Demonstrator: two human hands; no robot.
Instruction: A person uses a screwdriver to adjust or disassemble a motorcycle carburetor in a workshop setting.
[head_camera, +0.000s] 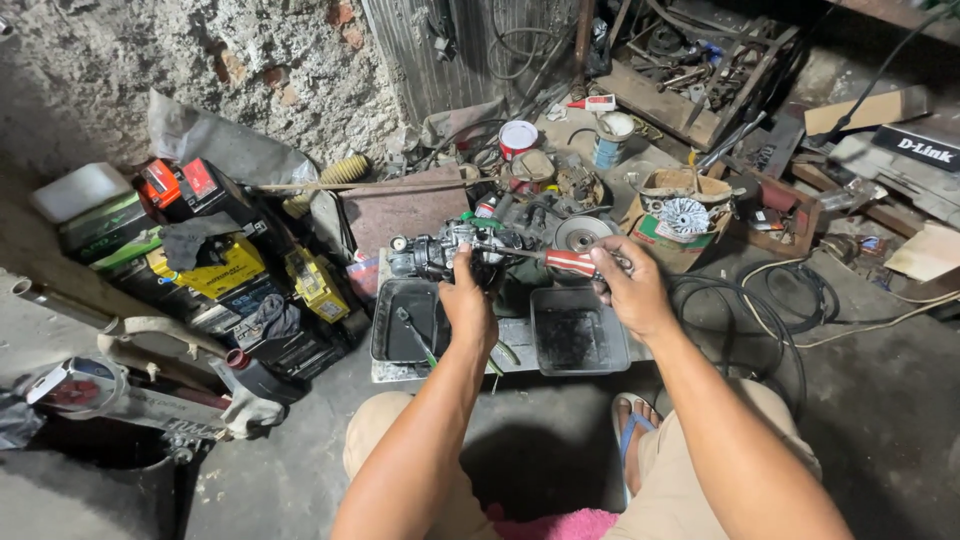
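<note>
At the far left a stack of old batteries (215, 255), yellow, black and green, leans against the rough wall, a dark rag draped over one; its lower part is lost in shadow. Next comes a black plastic tray (385, 335) with a green-handled tool lying in it. Above that tray the left hand (467, 300) is clenched around a small grimy metal assembly, probably a carburettor (440, 252); the fingers hide much of its near side, so its exact shape is hard to make out. The right hand (625, 290) grasps the red handle of a screwdriver (572, 262), whose shaft runs leftward to the carburettor; the tip is hidden against the dark metal. Below the right hand sits a second black tray (578, 330), its contents too dark to read. Both trays rest on a low board, with bare concrete floor open in front, between the knees. Right of the hand, black cables (770, 300) loop across the floor, and a cardboard box (680, 215) holds a finned metal part. Further right, clutter runs out of frame.
</note>
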